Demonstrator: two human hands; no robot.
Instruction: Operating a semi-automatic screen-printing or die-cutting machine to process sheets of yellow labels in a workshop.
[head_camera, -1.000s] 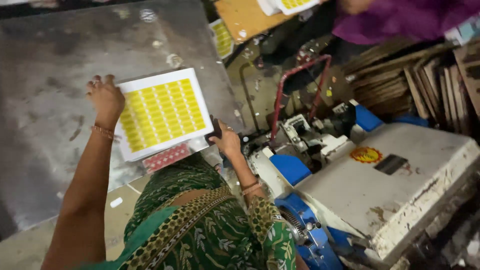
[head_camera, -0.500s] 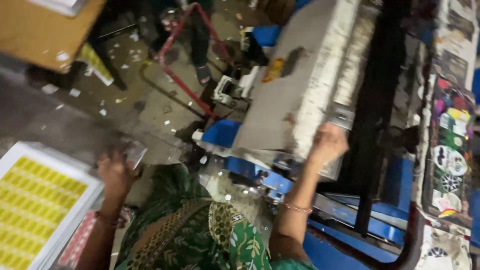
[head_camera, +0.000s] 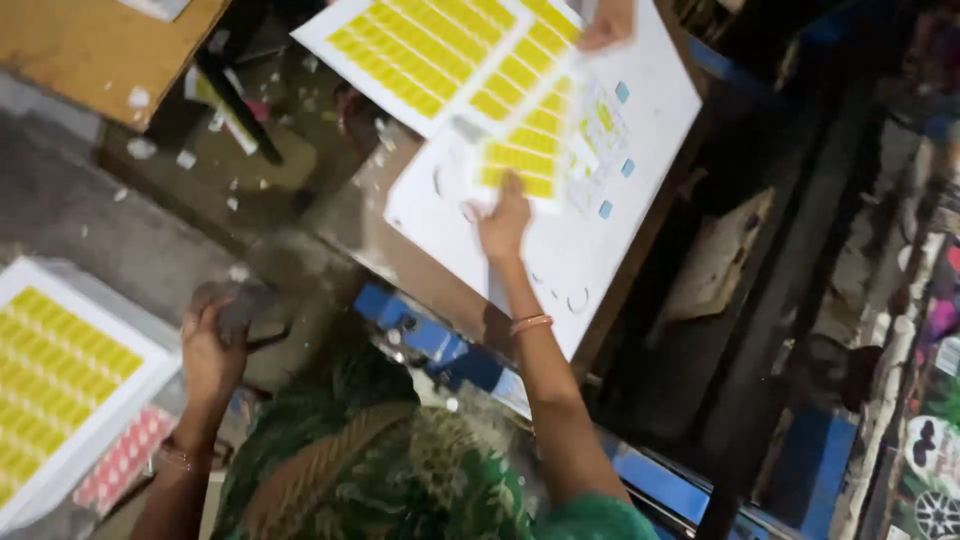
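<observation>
Cluttered workshop floor is surrounding her: right hand (head_camera: 503, 222) is pressing flat on yellow sheet (head_camera: 520, 160) at twelve o'clock (could smudge), left hand (head_camera: 212, 345) is gripping a grey block (head_camera: 245, 308).

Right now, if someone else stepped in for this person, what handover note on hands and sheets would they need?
Left hand: resting on a small grey pad-like object beside the stack of white sheets printed with yellow labels; grip unclear.
Right hand: open, flat on a yellow-label sheet lying on the large white board.
A second yellow-label sheet lies at the board's upper left; another person's hand touches the far edge.
Done: one sheet laid on the board. Left: the stack at the left is not yet fed.
</observation>
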